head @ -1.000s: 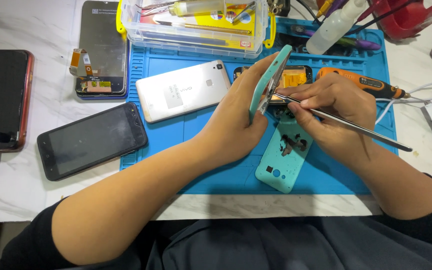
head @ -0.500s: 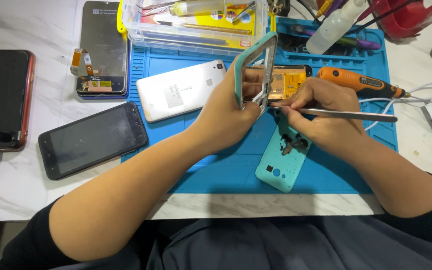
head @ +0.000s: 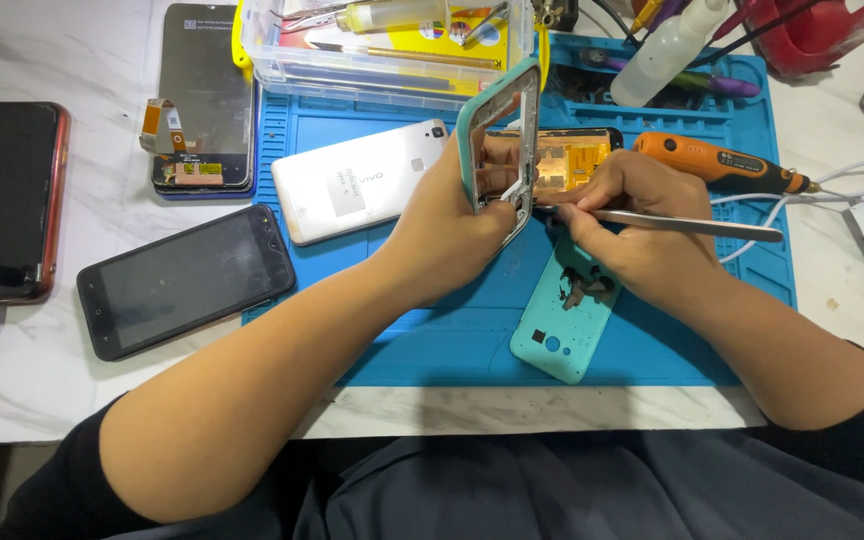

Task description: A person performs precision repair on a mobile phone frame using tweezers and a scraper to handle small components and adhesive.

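The teal phone frame (head: pixel 500 150) stands nearly upright over the middle of the blue mat (head: pixel 432 330), gripped along its lower edge by the left hand (head: pixel 452 235), fingers curled closed round it. The right hand (head: pixel 622 215) pinches a slim metal tool (head: pixel 682 224), its tip touching the frame's lower corner. Below lies a teal back cover (head: pixel 562 330), near the mat's front edge. A white phone (head: pixel 352 180) lies to the left, an orange screwdriver (head: pixel 717 162) towards the right edge.
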